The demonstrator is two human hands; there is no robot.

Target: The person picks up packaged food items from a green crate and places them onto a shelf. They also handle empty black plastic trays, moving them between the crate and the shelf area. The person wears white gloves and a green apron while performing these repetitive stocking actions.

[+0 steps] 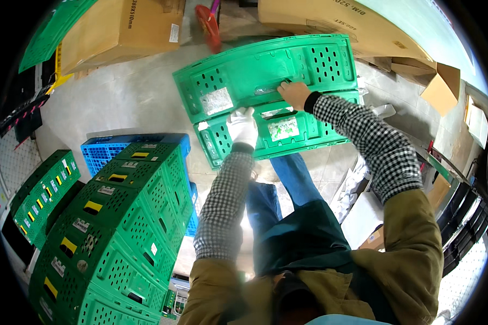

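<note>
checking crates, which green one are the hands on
The green crate under the left hand and right hand; the other green crates, off to the left, have neither hand on them.

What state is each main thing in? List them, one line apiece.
Labelled green perforated crate: panels facing up; whether fully folded, unclear
Left hand: white-gloved, fingers bent against that crate; grip unclear
Right hand: ungloved, fingers bent on that crate; grip unclear
Near-left green perforated crates: stacked
Blue plastic pallet: partly hidden by the stack
Right cardboard box: flap open
Upper-left cardboard box: no open flap visible
</note>
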